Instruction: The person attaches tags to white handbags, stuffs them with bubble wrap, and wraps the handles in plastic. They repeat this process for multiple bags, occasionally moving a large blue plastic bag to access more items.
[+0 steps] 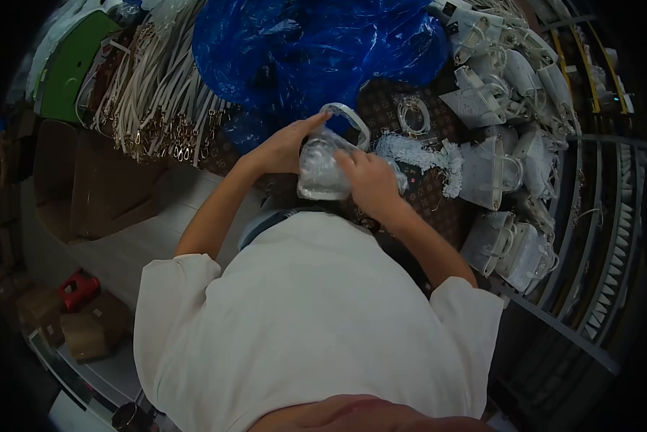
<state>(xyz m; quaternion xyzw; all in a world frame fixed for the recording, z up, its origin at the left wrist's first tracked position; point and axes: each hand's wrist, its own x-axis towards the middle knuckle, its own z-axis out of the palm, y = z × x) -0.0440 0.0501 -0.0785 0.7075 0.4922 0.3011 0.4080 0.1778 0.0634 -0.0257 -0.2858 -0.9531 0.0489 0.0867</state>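
Observation:
A small white handbag (323,173) with a clear plastic wrap and a curved handle is held in front of my body, over the near edge of the patterned table. My left hand (287,146) grips its left side near the handle, fingers wrapped round it. On the bag's right side lies my right hand (372,181), its fingers closed against the plastic. Just right of the hands is a heap of pale shredded-looking strips (421,153). A white looped strap (413,115) lies above that heap.
Blue plastic sheeting (316,43) covers the far middle. White straps with metal clasps (169,86) are piled at the left, beside a green object (75,68). Several wrapped white bags (482,169) line the right. A brown box (97,180) stands lower left, and metal rails (597,237) run at far right.

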